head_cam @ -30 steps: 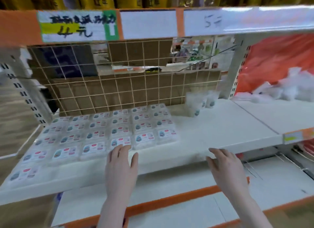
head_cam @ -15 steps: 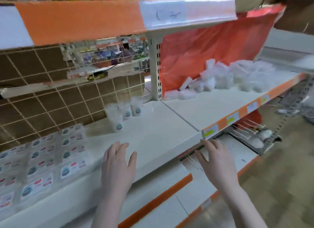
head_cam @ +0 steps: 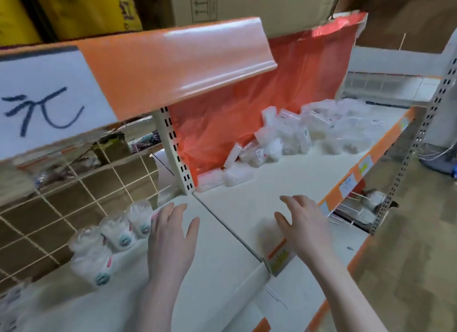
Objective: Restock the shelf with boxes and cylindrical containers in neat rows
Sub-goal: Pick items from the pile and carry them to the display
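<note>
My left hand [head_cam: 170, 235] hovers over the white shelf [head_cam: 222, 270] with straight fingers, holding nothing, just right of several clear cylindrical containers [head_cam: 116, 235] with round labels. My right hand [head_cam: 305, 226] reaches forward over the neighbouring shelf section, fingers spread and empty. Further back on that section lies a loose heap of clear plastic boxes and packs [head_cam: 291, 139] against an orange plastic sheet [head_cam: 247, 104].
An orange price strip and a handwritten sign [head_cam: 44, 102] front the shelf above, which carries a cardboard box [head_cam: 247, 3]. A perforated upright [head_cam: 176, 153] divides the sections. A wire grid [head_cam: 74, 195] backs the left section. Wire hooks [head_cam: 356, 208] hang below at right.
My view has swung right, away from the rows of flat boxes. Both hands moved with it, staying empty, and now hover over the shelf near the section joint.
</note>
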Tool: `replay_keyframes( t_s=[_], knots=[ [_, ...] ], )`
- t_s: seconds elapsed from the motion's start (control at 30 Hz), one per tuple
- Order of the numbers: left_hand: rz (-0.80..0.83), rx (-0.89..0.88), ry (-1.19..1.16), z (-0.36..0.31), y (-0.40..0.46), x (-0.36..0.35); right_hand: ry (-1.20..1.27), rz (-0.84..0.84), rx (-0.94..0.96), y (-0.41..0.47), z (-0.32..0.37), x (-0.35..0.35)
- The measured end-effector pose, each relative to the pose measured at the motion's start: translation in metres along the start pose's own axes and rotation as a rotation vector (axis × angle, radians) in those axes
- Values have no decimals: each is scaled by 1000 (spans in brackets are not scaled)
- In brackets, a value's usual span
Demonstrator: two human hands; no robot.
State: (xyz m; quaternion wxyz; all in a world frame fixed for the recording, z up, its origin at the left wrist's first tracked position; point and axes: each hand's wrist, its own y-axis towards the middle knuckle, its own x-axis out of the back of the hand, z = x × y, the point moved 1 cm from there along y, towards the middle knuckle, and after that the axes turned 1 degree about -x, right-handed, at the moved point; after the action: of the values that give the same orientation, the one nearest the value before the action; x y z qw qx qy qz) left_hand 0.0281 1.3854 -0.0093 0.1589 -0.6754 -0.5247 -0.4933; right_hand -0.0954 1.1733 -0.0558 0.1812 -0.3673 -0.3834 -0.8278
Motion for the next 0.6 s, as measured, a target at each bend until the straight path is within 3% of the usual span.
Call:
replay_keyframes(
  t_s=[0.23,0.6],
  knots=[
    [-35,53,48,-31,31,-35,78,70,59,64,-38,-19],
    [-192,366,46,-101,43,-105,168,327,581,162,-84,-61]
  ],
)
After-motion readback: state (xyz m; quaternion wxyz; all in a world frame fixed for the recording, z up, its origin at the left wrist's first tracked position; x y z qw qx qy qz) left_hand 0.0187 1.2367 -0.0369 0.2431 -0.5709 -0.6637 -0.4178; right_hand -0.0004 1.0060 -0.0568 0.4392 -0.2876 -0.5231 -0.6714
